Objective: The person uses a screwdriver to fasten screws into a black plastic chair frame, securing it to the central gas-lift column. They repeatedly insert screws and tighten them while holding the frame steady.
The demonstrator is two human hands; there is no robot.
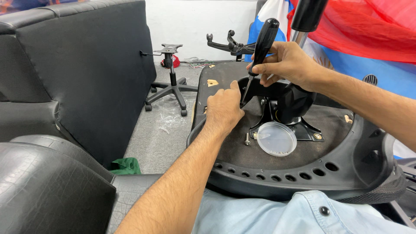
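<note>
Right hand (288,63) gripping screwdriver (260,52), tip down beside left hand (223,108), which is closed on the bracket (277,93) atop the seat (303,164). I judge fastening in hand. Loose screw (247,139) lies below left hand; lid (276,138) beside it. Next needs tip seating squarely.

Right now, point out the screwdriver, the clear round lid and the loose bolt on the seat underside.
screwdriver (263,41): head view, on its black handle.
clear round lid (276,138): head view, on its middle.
loose bolt (247,139): head view, on its shaft, left of the lid.
</note>
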